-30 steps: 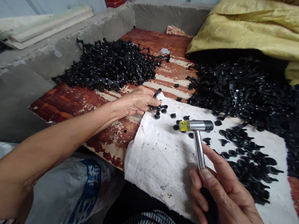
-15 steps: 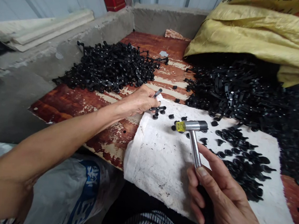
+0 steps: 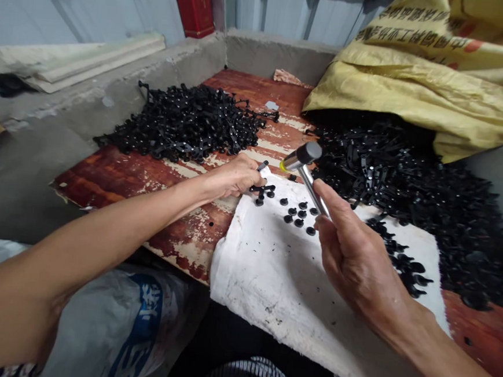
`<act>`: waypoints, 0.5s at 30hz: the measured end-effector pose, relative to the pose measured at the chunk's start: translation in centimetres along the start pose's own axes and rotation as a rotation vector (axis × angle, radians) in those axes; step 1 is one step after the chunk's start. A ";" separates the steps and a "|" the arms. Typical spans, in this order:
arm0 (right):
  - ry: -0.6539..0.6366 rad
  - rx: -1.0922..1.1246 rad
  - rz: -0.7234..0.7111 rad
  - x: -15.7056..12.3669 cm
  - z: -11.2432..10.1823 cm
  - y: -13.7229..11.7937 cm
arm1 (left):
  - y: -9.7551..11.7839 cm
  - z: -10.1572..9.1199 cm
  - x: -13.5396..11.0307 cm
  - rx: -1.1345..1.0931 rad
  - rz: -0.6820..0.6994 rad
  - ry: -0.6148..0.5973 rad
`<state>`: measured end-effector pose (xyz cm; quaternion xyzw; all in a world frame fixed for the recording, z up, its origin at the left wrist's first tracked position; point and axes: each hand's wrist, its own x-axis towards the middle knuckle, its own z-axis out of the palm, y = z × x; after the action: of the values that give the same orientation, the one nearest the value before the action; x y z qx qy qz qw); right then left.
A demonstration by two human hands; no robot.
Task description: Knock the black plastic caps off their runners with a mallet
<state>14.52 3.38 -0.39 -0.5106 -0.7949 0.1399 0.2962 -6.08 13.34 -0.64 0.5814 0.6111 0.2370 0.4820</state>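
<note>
Steel hammer [image 3: 309,182], head view: stiff, top-heavy, with a smooth shaft that looks slippery; best taken low on the shaft. Steel head beyond the grip, above the white cloth [image 3: 262,270].
Right hand [image 3: 355,252]: fingers curled closed round the shaft.
Left hand [image 3: 232,176]: fingers bunched together; any pinch hidden, so cannot tell.
Black branched plastic piece [image 3: 262,188]: just past the left fingertips; probably light and stiff, easiest by its stem.
Black round studs [image 3: 298,214]: on the cloth, just beside the right grip.
Black plastic heap [image 3: 187,122]: beyond the left grip, on the red-stained plywood board [image 3: 99,179].
</note>
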 end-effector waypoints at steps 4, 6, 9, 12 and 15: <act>-0.045 -0.053 -0.024 0.0 0.5 0.2 | 0.3 0.0 -0.2 0.004 -0.011 0.001; -0.032 -0.049 -0.029 -0.2 0.2 -0.1 | 0.3 0.0 -0.2 0.012 0.005 -0.003; 0.119 -0.024 -0.009 -0.3 -0.3 -1.0 | 0.3 -0.1 -0.3 -0.010 0.002 -0.031; 0.145 0.042 0.025 0.0 0.0 -1.2 | 0.6 0.0 -0.7 -0.037 0.020 -0.025; 0.004 0.114 0.056 0.3 0.5 -0.8 | 0.9 0.1 -1.1 -0.013 0.032 -0.006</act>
<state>13.53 3.33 -0.27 -0.5153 -0.7705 0.1923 0.3223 -5.70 12.46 0.48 0.5886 0.5988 0.2469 0.4838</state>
